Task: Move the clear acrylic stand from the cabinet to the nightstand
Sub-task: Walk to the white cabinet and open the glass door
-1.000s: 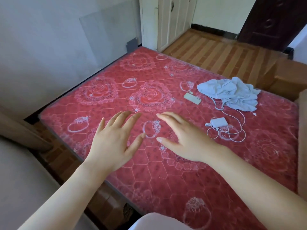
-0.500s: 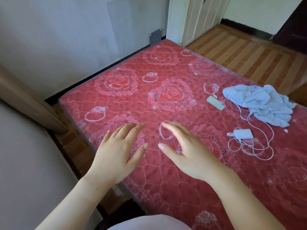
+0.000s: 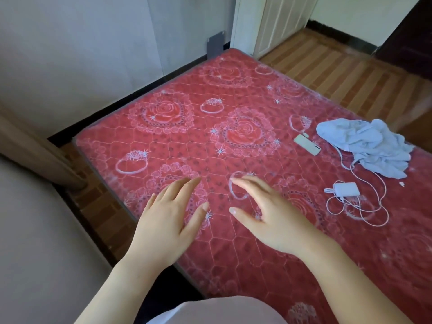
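Note:
My left hand (image 3: 168,220) and my right hand (image 3: 268,216) hover side by side over the near part of a red patterned mattress (image 3: 187,146). Both are palm down with fingers spread and hold nothing. No clear acrylic stand is in either hand. A large clear sheet (image 3: 187,31) leans on the grey wall beyond the bed, with a small grey piece (image 3: 216,46) at its lower right corner. White cabinet doors (image 3: 280,22) stand shut past the far corner of the bed.
On the right of the mattress lie a crumpled pale blue cloth (image 3: 367,146), a white phone (image 3: 306,141) and a white charger with coiled cable (image 3: 347,190). A brown wooden rail (image 3: 39,155) and beige surface (image 3: 35,242) lie left. Wooden floor (image 3: 339,71) is beyond.
The view has swung left, so the cloth, phone and charger sit further right in frame. Both hands keep the same open pose, slightly lower in the picture.

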`<action>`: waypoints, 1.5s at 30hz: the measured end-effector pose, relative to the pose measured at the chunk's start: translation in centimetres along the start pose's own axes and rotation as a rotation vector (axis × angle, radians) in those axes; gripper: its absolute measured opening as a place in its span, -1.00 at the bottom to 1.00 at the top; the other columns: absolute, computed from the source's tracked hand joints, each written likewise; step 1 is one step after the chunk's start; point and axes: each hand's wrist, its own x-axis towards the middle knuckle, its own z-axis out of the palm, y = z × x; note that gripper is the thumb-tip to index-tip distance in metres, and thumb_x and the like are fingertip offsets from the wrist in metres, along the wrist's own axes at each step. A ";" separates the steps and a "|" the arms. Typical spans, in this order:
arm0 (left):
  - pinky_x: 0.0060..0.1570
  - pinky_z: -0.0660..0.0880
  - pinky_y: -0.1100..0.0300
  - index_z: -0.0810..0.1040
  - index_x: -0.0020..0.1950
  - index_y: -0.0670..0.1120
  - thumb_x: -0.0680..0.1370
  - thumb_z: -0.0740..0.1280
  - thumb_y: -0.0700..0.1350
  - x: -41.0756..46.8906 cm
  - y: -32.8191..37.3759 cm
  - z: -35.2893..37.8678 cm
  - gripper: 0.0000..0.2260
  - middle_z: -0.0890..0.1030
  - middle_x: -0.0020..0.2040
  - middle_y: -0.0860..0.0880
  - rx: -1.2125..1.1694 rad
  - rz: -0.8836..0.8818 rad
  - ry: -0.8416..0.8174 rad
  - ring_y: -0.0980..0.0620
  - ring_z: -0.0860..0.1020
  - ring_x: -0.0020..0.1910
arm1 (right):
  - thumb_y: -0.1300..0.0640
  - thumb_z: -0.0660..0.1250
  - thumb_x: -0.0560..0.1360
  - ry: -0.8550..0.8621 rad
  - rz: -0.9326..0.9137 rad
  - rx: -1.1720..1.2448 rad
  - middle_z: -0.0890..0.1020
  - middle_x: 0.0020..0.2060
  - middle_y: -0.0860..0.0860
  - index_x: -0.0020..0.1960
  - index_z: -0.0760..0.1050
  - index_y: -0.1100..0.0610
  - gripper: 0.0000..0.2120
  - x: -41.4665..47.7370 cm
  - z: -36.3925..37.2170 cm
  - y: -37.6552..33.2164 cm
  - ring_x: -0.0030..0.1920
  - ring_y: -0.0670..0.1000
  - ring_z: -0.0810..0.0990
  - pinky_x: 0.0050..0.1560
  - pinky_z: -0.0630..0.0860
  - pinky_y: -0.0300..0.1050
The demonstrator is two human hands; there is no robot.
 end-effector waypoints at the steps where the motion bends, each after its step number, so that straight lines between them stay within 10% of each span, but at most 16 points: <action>1: 0.32 0.29 -0.07 0.15 0.44 0.15 0.52 -0.07 0.29 0.8 -1.1 -0.5 -0.49 0.31 0.41 0.11 -0.013 0.018 -0.016 0.04 0.31 0.37 | -0.22 0.13 0.50 0.002 0.015 -0.002 0.16 0.39 -0.29 0.42 0.08 -0.20 -0.47 0.9 0.6 -0.5 0.34 -0.26 0.21 0.25 0.29 -0.20; 14: 0.24 0.38 0.00 0.19 0.41 0.16 0.53 -0.04 0.27 12.7 -15.6 -11.9 -0.53 0.33 0.38 0.15 0.002 0.287 -0.294 0.07 0.37 0.32 | -0.21 0.12 0.52 0.107 0.203 0.077 0.18 0.41 -0.25 0.44 0.08 -0.15 -0.47 14.5 4.1 -12.0 0.36 -0.22 0.21 0.19 0.21 -0.26; 32: 0.21 0.40 0.00 0.26 0.38 0.17 0.50 -0.06 0.33 12.4 -20.8 -15.2 -0.49 0.41 0.30 0.15 -0.016 -0.039 -0.047 0.10 0.40 0.28 | -0.20 0.14 0.53 -0.014 -0.094 0.059 0.20 0.40 -0.25 0.43 0.13 -0.14 -0.49 25.8 4.4 -14.2 0.34 -0.21 0.24 0.17 0.22 -0.26; 45: 0.21 0.41 -0.03 0.20 0.39 0.18 0.50 -0.04 0.32 25.0 -31.0 -20.7 -0.50 0.36 0.37 0.12 -0.098 0.187 -0.225 0.03 0.39 0.31 | -0.21 0.13 0.52 0.109 0.190 -0.010 0.24 0.40 -0.16 0.44 0.13 -0.09 -0.47 36.5 6.1 -20.2 0.31 -0.10 0.35 0.20 0.34 -0.15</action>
